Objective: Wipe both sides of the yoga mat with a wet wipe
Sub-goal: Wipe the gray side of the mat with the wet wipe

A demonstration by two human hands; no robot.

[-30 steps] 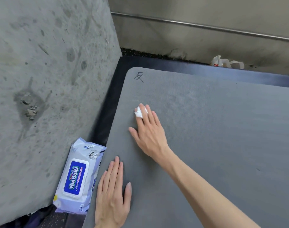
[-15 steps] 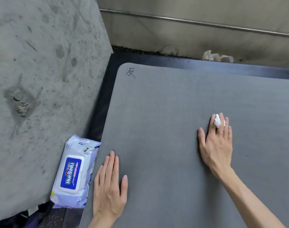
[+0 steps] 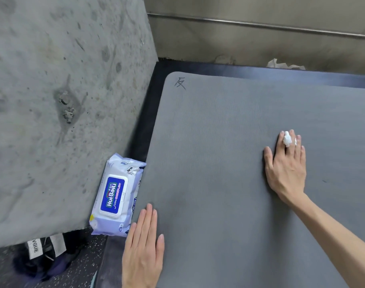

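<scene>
Between the fingers of our right hand [image 3: 285,169] sits a small wadded white wet wipe [image 3: 287,140], poking up between the index and middle fingers, which pinch it while the rest of the hand lies flat, palm down. That hand presses on the flat grey textured yoga mat [image 3: 229,163], over toward its right part as we see it. Our left hand [image 3: 143,250] is down near the bottom edge of the view, fingers straight and together, holding nothing, just resting flat on the mat's near left edge.

Up in the far left corner of the mat there's a handwritten black character [image 3: 180,83]. Just beside the mat's left edge, touching or nearly so, lies a pale lilac soft pack of wet wipes with a blue label and white flip lid [image 3: 117,196], leaning against a big rough grey concrete block [image 3: 63,100]. Under the mat runs a dark floor surface [image 3: 260,69], and a crumpled bit of white paper [image 3: 281,65] lies at the foot of the back wall [image 3: 239,42].
</scene>
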